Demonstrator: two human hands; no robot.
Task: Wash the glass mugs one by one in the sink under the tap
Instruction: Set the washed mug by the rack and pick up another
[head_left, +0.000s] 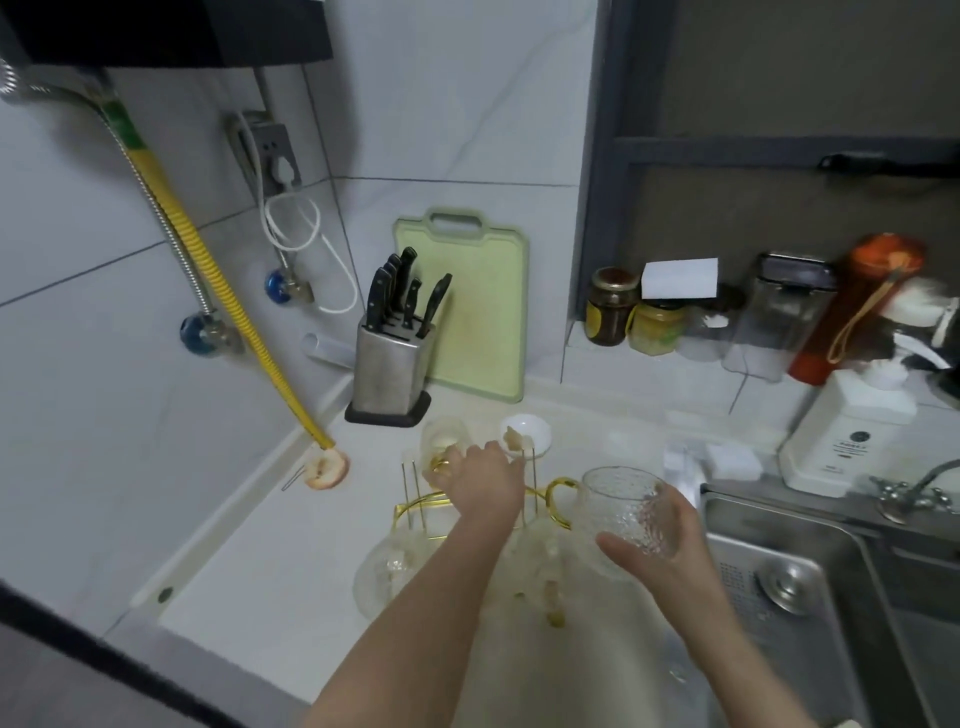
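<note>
A: Where's the mug being handled?

B: The textured glass mug is just left of the sink, cupped in the right hand, fingers wrapped round its body.

A: And the left hand?

B: Farther left of the sink, at the gold rack, fingers closed on another mug's gold handle.

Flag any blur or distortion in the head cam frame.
Head view: wide-angle bowing bends the wall tiles and yellow hose; motion blur smears the jars and orange bottle; the glass mug in the right hand stays fairly sharp; lighting is soft.
</note>
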